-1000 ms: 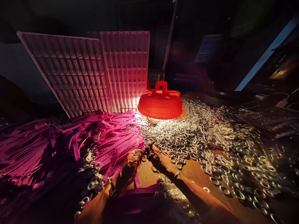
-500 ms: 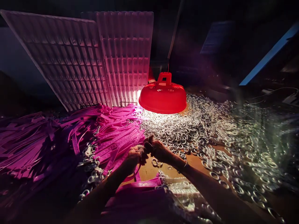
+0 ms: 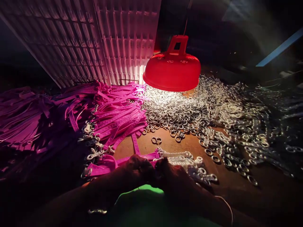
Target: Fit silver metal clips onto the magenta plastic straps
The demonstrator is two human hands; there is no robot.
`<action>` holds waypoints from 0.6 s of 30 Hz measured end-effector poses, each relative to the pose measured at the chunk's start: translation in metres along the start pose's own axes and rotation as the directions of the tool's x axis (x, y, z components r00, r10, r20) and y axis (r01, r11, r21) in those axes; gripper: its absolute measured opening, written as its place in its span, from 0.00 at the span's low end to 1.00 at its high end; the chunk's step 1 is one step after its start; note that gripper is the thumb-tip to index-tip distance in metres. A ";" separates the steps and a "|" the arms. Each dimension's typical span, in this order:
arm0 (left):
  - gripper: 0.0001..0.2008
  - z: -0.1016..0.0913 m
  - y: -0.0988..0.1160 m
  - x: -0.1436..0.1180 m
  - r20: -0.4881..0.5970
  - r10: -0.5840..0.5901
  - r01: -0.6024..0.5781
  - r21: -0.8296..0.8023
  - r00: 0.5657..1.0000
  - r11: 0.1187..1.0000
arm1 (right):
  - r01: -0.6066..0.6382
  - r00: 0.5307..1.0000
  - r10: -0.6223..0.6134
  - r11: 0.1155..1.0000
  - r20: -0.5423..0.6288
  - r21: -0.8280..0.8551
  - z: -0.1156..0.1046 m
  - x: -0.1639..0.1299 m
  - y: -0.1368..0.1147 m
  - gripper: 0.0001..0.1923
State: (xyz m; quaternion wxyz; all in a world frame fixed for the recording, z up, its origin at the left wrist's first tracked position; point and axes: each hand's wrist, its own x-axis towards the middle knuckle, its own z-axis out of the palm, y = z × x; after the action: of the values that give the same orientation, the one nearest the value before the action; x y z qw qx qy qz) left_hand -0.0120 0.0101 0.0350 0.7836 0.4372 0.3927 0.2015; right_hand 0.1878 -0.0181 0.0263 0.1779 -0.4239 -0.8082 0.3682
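Both of your hands have drawn back toward your body since the earlier frames, from the edge of the ring pile to the near rim of the bench, and the view has tipped down so the red lamp [image 3: 172, 71] sits higher and larger. Your left hand [image 3: 136, 168] and right hand [image 3: 171, 176] now meet knuckle to knuckle in deep shadow, fingers curled narrow around something small between them; what that is, strap end or ring, you cannot tell from here. Nearest to them lies a magenta strap [image 3: 123, 161] running left to right, just beyond the fingertips, with a short row of rings [image 3: 189, 160] beside your right hand. Loose metal rings [image 3: 189, 116] spread thickly under and right of the lamp; the heap of magenta straps [image 3: 111, 116] fills the left, some already carrying clips [image 3: 91, 148]. White gridded trays [image 3: 106, 41] lean behind. A thin bangle [image 3: 227, 205] shows on your right wrist, and a green patch [image 3: 139, 192] glows below the hands. Judgement: the work sits outside the lamp's pool, so bring it forward into the light, hold the strap end flat and taut with the left, and seat the piece squarely with the right before releasing pressure.
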 end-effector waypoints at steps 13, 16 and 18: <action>0.22 0.010 -0.013 -0.002 -0.072 -0.040 0.035 -0.067 0.997 0.997 | -0.057 0.983 0.018 0.975 0.182 0.215 0.013 0.010 0.005 0.09; 0.23 0.010 -0.017 0.004 -0.049 -0.083 0.074 -0.168 0.995 0.983 | -0.082 0.965 0.030 0.978 0.259 0.190 0.012 0.013 0.005 0.10; 0.23 0.011 -0.021 0.009 -0.062 -0.100 0.082 -0.239 0.993 0.967 | -0.061 0.966 0.005 0.976 0.257 0.211 0.012 0.018 0.004 0.08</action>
State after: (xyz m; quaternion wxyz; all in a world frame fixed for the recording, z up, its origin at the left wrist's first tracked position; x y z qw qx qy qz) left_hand 0.0020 -0.0012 0.0163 0.8235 0.3146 0.4142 0.2266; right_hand 0.1731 -0.0073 0.0150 0.1117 -0.3646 -0.7720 0.5086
